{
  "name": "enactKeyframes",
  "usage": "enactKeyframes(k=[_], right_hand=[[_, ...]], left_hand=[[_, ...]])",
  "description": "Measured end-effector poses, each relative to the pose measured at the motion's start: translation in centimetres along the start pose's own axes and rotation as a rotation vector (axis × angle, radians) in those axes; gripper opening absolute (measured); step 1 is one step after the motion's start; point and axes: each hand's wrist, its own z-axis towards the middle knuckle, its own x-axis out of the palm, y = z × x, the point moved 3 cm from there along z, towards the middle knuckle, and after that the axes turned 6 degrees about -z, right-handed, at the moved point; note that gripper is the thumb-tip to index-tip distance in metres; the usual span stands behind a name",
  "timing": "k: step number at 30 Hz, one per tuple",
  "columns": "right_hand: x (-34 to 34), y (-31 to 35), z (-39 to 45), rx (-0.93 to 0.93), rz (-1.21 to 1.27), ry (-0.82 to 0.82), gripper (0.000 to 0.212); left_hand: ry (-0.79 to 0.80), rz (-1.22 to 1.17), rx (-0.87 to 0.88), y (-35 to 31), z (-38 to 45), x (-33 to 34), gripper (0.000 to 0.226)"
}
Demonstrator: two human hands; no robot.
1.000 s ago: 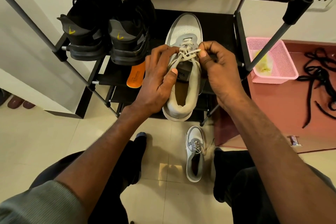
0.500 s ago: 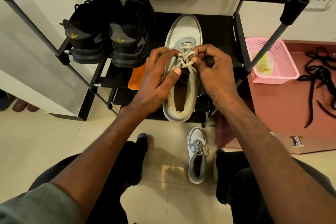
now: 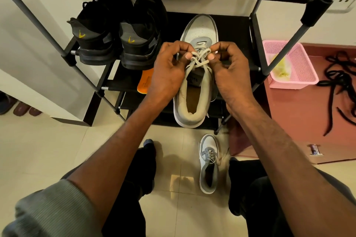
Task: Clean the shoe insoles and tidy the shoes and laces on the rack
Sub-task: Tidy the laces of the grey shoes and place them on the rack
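Grey shoe [image 3: 196, 90] on rack [image 3: 256, 59]: your left hand [image 3: 167, 71] and right hand [image 3: 229, 71] each pinch its lace [image 3: 199, 59] between thumb and curled fingers.

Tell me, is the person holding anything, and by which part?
Yes. Both the left hand and right hand pinch the pale laces of the grey shoe on the rack, one on each side.

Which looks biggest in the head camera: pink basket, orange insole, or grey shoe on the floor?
1. Pink basket
2. Grey shoe, though it lies nearer the camera
3. Orange insole, partly hidden
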Motion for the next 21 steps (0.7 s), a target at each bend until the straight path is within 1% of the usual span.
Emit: enactKeyframes(k=[2, 5, 7, 11, 13, 17, 21], right_hand=[[0.01, -0.09, 0.04, 0.008, 0.003, 0.01, 0.018], [-0.2, 0.02, 0.1, -0.003, 0.007, 0.026, 0.015], [-0.37, -0.12, 0.19, 0.006, 0.016, 0.064, 0.014], [-0.73, -0.3, 0.08, 0.042, 0.07, 0.149, 0.013], [-0.87, -0.18, -0.15, 0.043, 0.089, 0.187, 0.013], [-0.73, -0.1, -0.19, -0.017, 0.043, 0.224, 0.014], [-0.65, -0.2, 0.06, -0.048, 0.01, 0.223, 0.016]], left_hand=[[-0.031, -0.013, 0.003, -0.34, -0.15, 0.41, 0.015], [-0.065, -0.003, -0.017, -0.15, -0.3, 0.7, 0.017], [-0.065, -0.014, -0.044, -0.17, -0.3, 0.66, 0.016], [-0.066, -0.076, -0.035, -0.51, -0.15, 0.26, 0.015], [-0.093, -0.091, -0.048, -0.17, -0.18, 0.0, 0.012], [-0.137, -0.094, -0.079, 0.27, -0.61, 0.08, 0.01], [-0.154, -0.054, -0.099, 0.34, -0.65, 0.43, 0.018]])
